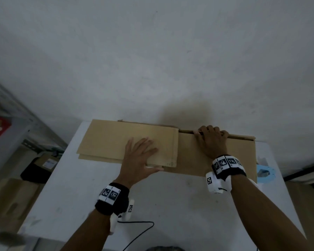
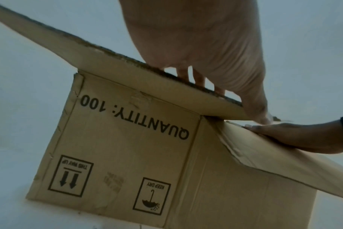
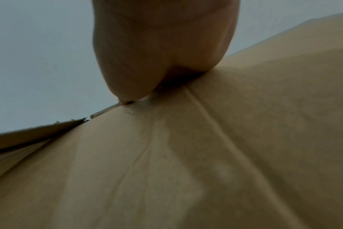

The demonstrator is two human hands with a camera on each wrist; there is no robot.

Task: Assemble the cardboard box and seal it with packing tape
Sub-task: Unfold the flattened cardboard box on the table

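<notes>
A brown cardboard box (image 1: 192,156) stands on the white table (image 1: 170,205), its print upside down in the left wrist view (image 2: 127,155). My left hand (image 1: 140,158) lies flat with spread fingers on the left top flap (image 1: 107,140), thumb along its near edge; the palm also shows from below (image 2: 206,46). My right hand (image 1: 213,142) rests on the right flap, fingers curled over its far edge; it shows again as the right hand (image 2: 294,136) and close up (image 3: 162,46) against the cardboard (image 3: 206,155). No packing tape roll is plainly seen.
A light blue object (image 1: 266,173) peeks out behind the box's right side. A black cable (image 1: 140,230) trails over the table's near part. A metal shelf (image 1: 16,124) and cartons on the floor (image 1: 13,196) stand to the left. A pale wall rises just behind the box.
</notes>
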